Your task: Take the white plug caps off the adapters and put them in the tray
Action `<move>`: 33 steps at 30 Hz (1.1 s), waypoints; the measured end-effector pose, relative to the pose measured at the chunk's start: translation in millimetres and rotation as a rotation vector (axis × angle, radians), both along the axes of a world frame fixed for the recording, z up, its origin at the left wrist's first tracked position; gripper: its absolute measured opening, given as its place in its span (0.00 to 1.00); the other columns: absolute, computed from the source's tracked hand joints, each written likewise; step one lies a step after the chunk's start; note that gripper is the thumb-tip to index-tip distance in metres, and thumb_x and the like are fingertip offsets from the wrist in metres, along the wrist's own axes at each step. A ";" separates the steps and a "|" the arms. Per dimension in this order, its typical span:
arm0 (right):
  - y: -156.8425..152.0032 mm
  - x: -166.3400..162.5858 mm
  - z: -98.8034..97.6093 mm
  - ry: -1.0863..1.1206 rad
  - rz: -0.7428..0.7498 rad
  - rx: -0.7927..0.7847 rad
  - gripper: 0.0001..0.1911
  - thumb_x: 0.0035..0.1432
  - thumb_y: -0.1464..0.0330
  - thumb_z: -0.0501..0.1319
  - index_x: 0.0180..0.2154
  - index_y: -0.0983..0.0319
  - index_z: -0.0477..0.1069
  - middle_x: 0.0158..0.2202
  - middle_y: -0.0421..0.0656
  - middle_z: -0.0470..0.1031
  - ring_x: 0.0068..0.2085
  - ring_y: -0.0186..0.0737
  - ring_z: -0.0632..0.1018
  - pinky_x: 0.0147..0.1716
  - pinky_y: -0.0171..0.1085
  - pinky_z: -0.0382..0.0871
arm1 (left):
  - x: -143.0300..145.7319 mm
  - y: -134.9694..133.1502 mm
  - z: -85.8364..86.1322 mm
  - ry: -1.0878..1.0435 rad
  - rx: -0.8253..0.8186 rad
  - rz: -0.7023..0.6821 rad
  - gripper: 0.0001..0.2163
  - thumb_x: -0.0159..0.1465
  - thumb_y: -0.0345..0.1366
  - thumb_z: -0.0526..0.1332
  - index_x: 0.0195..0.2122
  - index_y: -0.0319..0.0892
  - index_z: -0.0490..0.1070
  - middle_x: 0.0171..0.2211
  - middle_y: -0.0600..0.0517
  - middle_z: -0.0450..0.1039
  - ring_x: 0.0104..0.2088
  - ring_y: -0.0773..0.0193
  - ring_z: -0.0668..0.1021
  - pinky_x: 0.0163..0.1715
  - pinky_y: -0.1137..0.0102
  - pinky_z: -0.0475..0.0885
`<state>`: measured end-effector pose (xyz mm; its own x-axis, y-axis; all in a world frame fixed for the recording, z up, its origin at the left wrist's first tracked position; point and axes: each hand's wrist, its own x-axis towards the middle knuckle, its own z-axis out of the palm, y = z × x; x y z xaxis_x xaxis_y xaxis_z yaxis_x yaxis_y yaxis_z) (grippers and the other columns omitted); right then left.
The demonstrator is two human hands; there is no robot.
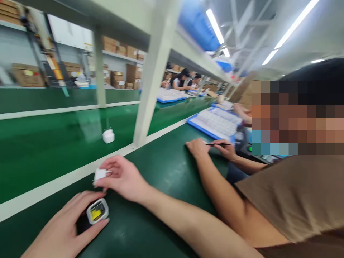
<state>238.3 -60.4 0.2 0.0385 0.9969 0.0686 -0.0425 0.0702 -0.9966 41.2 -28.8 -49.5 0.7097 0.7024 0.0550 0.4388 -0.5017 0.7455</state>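
My left hand lies at the lower left on the dark green bench, fingers curled round a small grey device with a yellow window. Just above it, my right hand pinches a small white plug adapter between thumb and fingers, close to the white rail at the bench's edge. A second white plug adapter rests alone on the green conveyor belt beyond the rail.
A white frame post stands at the rail. To my right sits a co-worker in a brown shirt, one hand flat on the bench, the other holding a thin dark tool. A blue tray of white parts lies behind. More people work farther along.
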 end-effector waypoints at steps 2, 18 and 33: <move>-4.3 6.8 19.8 -0.136 0.153 0.035 0.25 0.53 0.51 0.72 0.43 0.64 0.74 0.34 0.41 0.75 0.35 0.38 0.79 0.37 0.38 0.78 | 5.8 -4.7 28.4 0.022 -0.094 0.005 0.15 0.64 0.49 0.63 0.51 0.54 0.73 0.50 0.52 0.77 0.49 0.50 0.80 0.48 0.56 0.78; -7.9 13.0 40.8 -0.756 0.354 0.277 0.08 0.66 0.68 0.64 0.47 0.59 0.73 0.44 0.44 0.69 0.37 0.36 0.72 0.38 0.38 0.74 | 7.1 -0.3 45.8 -0.084 -0.147 0.024 0.10 0.61 0.43 0.67 0.38 0.45 0.71 0.36 0.54 0.72 0.38 0.59 0.73 0.36 0.65 0.69; -4.5 13.3 36.2 -0.687 0.403 0.263 0.08 0.68 0.64 0.64 0.42 0.61 0.78 0.40 0.44 0.74 0.39 0.37 0.76 0.36 0.37 0.72 | 6.4 -0.1 44.7 -0.110 -0.117 0.028 0.11 0.61 0.43 0.68 0.33 0.45 0.68 0.33 0.55 0.70 0.37 0.59 0.73 0.34 0.66 0.68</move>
